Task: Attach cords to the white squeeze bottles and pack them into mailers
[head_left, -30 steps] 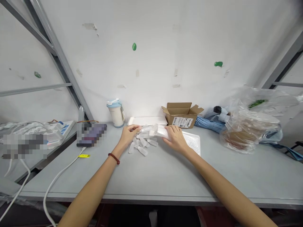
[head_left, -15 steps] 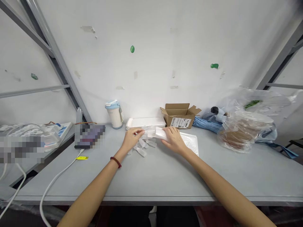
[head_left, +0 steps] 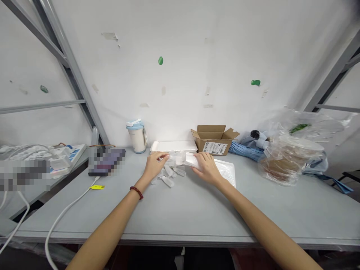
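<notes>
Both my arms reach across a grey table (head_left: 180,210). My right hand (head_left: 206,168) is closed round a white, flat foam-like tray (head_left: 189,159), tilted toward the left. My left hand (head_left: 154,164) pinches a small clear plastic tube at the tray's left end (head_left: 169,160). Below and between my hands, several more clear tubes (head_left: 169,174) lie loose on the table. A flat white tray (head_left: 227,168) lies just right of my right hand.
Behind my hands stand a white cup with a blue lid (head_left: 137,135), a long white tray (head_left: 173,146) and an open cardboard box (head_left: 215,139). Blue cloth (head_left: 247,146) and a clear plastic bag (head_left: 295,150) lie at the right. A white cable (head_left: 66,212) crosses the left side.
My hands have stayed together over the tubes; the left fingers shifted slightly on the small tube. The view moved a little.
</notes>
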The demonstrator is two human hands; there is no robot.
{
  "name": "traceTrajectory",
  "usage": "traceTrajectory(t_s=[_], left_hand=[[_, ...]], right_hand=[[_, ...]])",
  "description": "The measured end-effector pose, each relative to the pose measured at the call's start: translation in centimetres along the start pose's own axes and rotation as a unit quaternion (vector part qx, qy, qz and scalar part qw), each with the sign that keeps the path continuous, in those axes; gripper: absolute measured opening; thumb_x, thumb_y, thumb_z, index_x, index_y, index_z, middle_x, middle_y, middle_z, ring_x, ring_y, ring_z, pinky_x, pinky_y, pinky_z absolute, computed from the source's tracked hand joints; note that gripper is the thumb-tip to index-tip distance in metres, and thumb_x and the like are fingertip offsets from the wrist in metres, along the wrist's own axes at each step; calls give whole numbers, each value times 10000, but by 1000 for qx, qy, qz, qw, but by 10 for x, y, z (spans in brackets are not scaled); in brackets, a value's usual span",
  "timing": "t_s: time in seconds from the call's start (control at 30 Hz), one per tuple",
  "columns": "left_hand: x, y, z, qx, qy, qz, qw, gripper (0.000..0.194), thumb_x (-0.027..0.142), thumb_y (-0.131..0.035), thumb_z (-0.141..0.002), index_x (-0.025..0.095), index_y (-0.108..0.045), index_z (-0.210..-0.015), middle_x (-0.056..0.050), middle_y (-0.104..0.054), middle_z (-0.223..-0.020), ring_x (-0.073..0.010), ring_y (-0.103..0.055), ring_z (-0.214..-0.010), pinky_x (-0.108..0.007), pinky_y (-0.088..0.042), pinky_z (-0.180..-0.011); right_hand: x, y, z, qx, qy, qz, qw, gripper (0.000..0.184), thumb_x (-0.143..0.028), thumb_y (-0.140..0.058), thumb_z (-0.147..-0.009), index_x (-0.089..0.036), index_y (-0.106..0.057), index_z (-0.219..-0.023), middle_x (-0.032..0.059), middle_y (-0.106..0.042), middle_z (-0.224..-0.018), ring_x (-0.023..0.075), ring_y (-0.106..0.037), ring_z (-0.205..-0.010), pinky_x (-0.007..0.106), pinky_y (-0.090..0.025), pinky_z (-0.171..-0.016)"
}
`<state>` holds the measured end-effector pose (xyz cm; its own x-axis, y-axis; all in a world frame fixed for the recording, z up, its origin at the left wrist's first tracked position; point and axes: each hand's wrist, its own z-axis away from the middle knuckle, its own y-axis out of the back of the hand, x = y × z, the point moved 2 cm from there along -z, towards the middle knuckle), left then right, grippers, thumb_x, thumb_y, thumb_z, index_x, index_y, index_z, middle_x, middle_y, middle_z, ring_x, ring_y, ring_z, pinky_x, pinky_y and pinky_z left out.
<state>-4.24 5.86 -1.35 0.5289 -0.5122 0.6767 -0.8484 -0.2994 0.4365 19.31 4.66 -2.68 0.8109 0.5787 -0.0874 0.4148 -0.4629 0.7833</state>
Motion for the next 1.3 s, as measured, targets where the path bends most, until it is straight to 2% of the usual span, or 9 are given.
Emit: traceTrajectory(t_s=[0.3, 0.5, 0.7, 1.17, 1.3], left_hand=[[6, -10, 5, -36, -45, -11, 998, 144, 278, -581, -778, 203, -704, -785, -49, -705, -812, -186, -576, -775, -299, -434, -686], [9, 2, 1, 4, -22, -14, 1000, 176, 283, -558, -789, 188, -705, -806, -53, -707, -833, -182, -580, -782, -291, -439, -690], [6, 9, -2, 35, 1, -26, 999, 193, 291, -542, -788, 185, -702, -804, -49, -708, -850, -183, -585, -801, -287, -440, -693], [12, -9, 6, -22, -72, -26, 997, 140, 262, -565, -785, 203, -691, -776, -47, -697, -786, -185, -568, -763, -305, -436, -702], [13, -11, 7, -39, -74, -24, 996, 147, 260, -558, -793, 207, -695, -785, -45, -692, -781, -183, -560, -754, -301, -431, -685]], right_hand=[[-2, 2, 0, -5, 0, -9, 1000, 360, -304, -546, -801, -166, -493, -1130, 118, -553, -1085, 278, -456, -1006, 401, -365, -851], [-2, 2, -1, -2, 1, -3, 1000, 386, -309, -570, -790, -140, -490, -1127, 122, -556, -1077, 274, -456, -999, 400, -361, -860], [-1, 2, 0, 5, 5, -3, 1000, 364, -310, -549, -799, -171, -486, -1129, 117, -555, -1076, 277, -463, -997, 410, -363, -856], [-5, 3, 0, -2, 10, 6, 1000, 368, -298, -540, -794, -168, -489, -1134, 119, -551, -1079, 275, -460, -998, 402, -377, -838], [-6, 3, 0, -6, 14, 5, 1000, 371, -295, -552, -789, -164, -488, -1130, 120, -552, -1082, 275, -458, -1001, 399, -377, -839]])
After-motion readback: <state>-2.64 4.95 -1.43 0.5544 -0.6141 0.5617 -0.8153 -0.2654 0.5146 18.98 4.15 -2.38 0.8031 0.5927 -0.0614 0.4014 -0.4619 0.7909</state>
